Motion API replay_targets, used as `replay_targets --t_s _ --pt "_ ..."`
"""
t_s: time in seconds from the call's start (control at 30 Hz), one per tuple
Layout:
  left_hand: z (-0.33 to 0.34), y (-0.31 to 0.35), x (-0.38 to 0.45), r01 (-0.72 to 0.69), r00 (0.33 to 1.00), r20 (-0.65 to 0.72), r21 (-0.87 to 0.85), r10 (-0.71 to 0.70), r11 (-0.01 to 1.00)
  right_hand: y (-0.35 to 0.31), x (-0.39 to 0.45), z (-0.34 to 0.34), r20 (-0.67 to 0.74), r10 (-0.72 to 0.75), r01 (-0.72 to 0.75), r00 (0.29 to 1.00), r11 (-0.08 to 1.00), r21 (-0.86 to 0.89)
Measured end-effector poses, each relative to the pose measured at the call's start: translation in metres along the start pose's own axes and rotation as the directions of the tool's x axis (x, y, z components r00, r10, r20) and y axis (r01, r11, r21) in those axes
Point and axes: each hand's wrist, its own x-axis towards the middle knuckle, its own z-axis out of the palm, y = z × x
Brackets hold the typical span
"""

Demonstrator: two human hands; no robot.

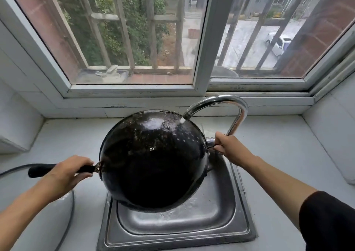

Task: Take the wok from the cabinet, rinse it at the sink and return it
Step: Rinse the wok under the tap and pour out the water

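Black wok [153, 160] upside down, tilted over the steel sink [226, 210], dark wet underside facing up; water from the curved chrome faucet [233, 106] striking its far rim. Left hand [68, 171] closed in a full grip round the long black handle [39, 170], out over the grey worktop [284, 147]; right hand [231, 148] closed in a grip on the small metal loop at the opposite rim, just beside the faucet base.

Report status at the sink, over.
Left hand gripping the long handle, right hand on the small side handle. Wok upturned over the sink, faucet water hitting its underside. Nothing obstructing.
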Motion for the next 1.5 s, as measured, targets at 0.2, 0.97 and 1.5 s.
replay_targets --t_s 0.2,0.97,1.5 --pt "-0.009 -0.012 -0.010 0.037 0.999 0.005 -0.011 -0.037 0.999 -0.015 0.016 0.004 -0.011 -0.045 0.045 0.999 0.999 -0.014" --pt "0.000 0.024 0.003 0.004 0.999 0.050 -0.048 -0.001 0.999 0.014 -0.007 -0.006 0.045 0.001 0.001 0.999 0.998 -0.055" --pt "0.025 0.054 0.012 -0.183 0.980 0.086 0.025 0.180 0.983 0.048 -0.068 -0.028 0.120 -0.058 0.073 0.991 0.989 -0.129"
